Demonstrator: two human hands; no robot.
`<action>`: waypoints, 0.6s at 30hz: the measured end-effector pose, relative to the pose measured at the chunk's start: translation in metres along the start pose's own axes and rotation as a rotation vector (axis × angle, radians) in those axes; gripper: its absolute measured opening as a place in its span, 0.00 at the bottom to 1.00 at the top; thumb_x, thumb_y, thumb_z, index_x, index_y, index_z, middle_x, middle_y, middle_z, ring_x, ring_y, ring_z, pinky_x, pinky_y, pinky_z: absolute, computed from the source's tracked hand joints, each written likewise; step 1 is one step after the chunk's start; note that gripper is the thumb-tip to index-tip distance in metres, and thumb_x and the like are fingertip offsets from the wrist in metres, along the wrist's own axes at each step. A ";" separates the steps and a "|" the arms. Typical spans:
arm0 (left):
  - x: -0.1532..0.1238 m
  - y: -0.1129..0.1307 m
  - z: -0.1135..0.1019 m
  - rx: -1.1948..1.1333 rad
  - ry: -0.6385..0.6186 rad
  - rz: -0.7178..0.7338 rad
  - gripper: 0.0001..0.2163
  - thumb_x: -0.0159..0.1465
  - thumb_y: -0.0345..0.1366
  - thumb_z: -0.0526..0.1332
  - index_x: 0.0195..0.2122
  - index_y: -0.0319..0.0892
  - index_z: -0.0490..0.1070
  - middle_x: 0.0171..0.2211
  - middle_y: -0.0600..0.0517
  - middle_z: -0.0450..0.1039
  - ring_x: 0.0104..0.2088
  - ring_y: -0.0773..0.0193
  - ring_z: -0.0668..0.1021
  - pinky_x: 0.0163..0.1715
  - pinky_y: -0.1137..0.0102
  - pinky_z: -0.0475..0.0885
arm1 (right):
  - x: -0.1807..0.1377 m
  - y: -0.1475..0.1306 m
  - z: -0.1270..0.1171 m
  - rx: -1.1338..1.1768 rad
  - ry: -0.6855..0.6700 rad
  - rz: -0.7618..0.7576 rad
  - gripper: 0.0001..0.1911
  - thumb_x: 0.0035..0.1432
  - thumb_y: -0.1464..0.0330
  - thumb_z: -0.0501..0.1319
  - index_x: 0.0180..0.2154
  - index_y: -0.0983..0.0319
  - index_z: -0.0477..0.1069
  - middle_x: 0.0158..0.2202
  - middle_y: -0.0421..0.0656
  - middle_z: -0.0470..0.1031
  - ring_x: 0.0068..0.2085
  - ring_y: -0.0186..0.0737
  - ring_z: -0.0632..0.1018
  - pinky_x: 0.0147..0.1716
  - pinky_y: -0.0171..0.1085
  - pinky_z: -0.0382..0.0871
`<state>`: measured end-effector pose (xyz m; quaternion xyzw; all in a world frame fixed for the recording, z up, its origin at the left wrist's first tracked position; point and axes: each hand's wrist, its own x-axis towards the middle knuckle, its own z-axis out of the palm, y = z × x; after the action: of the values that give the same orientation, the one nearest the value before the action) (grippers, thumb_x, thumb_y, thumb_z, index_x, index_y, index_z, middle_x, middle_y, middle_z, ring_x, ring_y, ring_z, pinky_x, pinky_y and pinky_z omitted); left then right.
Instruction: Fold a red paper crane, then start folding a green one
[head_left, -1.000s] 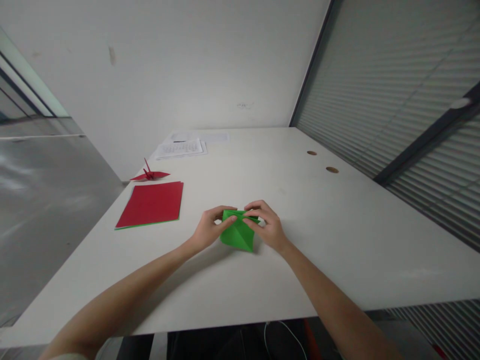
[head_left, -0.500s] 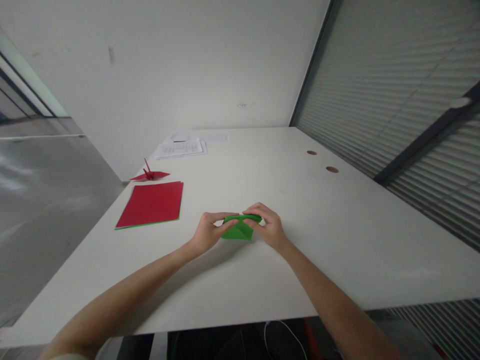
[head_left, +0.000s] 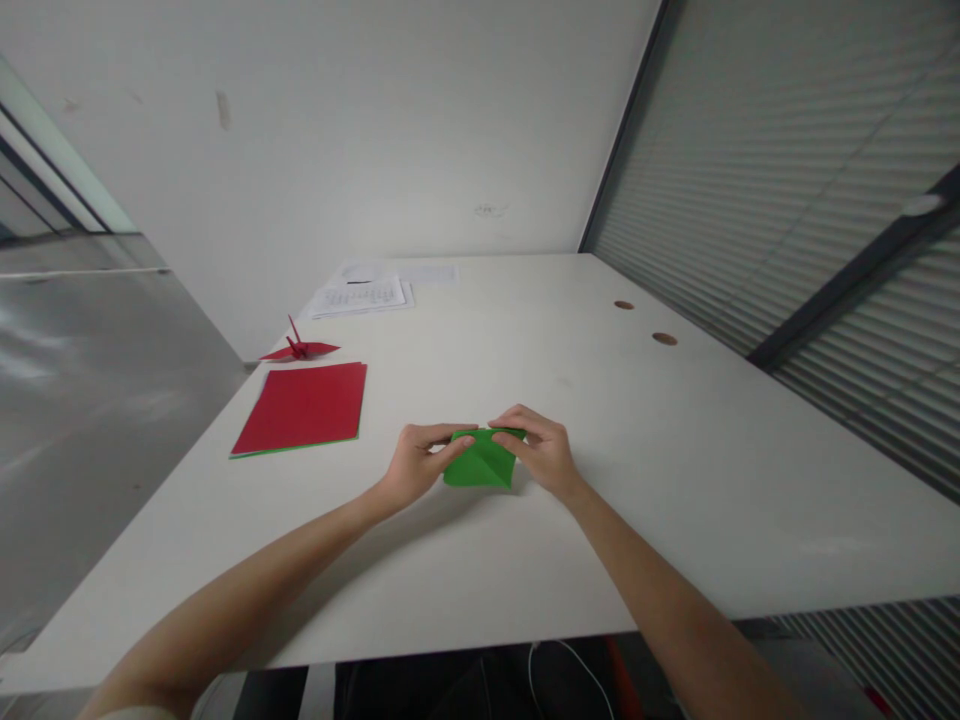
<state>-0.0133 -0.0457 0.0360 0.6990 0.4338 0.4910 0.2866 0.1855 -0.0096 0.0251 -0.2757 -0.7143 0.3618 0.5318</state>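
Note:
A folded sheet of green origami paper [head_left: 481, 465] is held between both hands near the front of the white table [head_left: 675, 480]. My left hand [head_left: 418, 462] pinches its upper left edge, thumb in front and fingers behind. On the other side, my right hand [head_left: 541, 450] grips the upper right edge with the thumb on the near face. The lower part of the paper hangs toward me, with a crease running down its right half. Parts of the fingers behind the paper are hidden.
On the left lies a stack of paper squares [head_left: 304, 408], red on top with green at the edge. Behind it stands a red paper crane [head_left: 300, 348]. Printed sheets [head_left: 364, 294] lie at the far left. Two round holes [head_left: 664, 339] pierce the tabletop at right.
The green paper has tilted so that more of its near face shows, and its lower edge reaches further down. My right hand has shifted very slightly to the right.

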 end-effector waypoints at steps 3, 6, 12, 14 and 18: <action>-0.001 0.000 -0.001 0.006 0.028 0.001 0.11 0.62 0.43 0.62 0.39 0.45 0.81 0.36 0.49 0.81 0.32 0.60 0.82 0.32 0.71 0.76 | 0.000 -0.001 0.000 0.013 -0.001 0.022 0.08 0.54 0.62 0.67 0.36 0.57 0.78 0.32 0.43 0.77 0.35 0.39 0.76 0.34 0.38 0.69; -0.002 -0.001 -0.002 0.008 0.032 -0.019 0.11 0.61 0.44 0.62 0.38 0.46 0.81 0.36 0.49 0.81 0.32 0.58 0.82 0.32 0.70 0.77 | 0.000 -0.002 0.000 0.052 -0.006 0.027 0.07 0.53 0.62 0.67 0.33 0.58 0.78 0.31 0.42 0.76 0.34 0.38 0.75 0.34 0.38 0.69; -0.002 -0.002 -0.002 0.010 0.041 -0.055 0.12 0.61 0.45 0.63 0.37 0.44 0.81 0.33 0.49 0.81 0.27 0.61 0.80 0.26 0.73 0.73 | 0.001 -0.004 0.000 0.108 0.006 0.059 0.08 0.51 0.61 0.68 0.29 0.59 0.78 0.29 0.42 0.75 0.32 0.37 0.74 0.32 0.38 0.69; -0.002 -0.002 -0.002 0.014 0.045 -0.066 0.13 0.60 0.45 0.63 0.36 0.44 0.82 0.31 0.49 0.81 0.25 0.62 0.79 0.23 0.73 0.71 | 0.001 -0.003 0.000 0.131 0.001 0.060 0.07 0.51 0.62 0.68 0.28 0.59 0.78 0.28 0.41 0.75 0.31 0.37 0.74 0.32 0.37 0.68; 0.000 -0.001 -0.002 -0.031 0.064 -0.099 0.13 0.60 0.45 0.63 0.36 0.43 0.82 0.29 0.49 0.81 0.24 0.62 0.78 0.23 0.73 0.70 | 0.002 -0.003 -0.002 0.187 -0.010 0.093 0.07 0.53 0.62 0.68 0.28 0.59 0.78 0.27 0.41 0.74 0.30 0.35 0.74 0.30 0.36 0.67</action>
<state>-0.0154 -0.0451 0.0359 0.6563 0.4689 0.5049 0.3074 0.1867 -0.0099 0.0289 -0.2559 -0.6667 0.4525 0.5341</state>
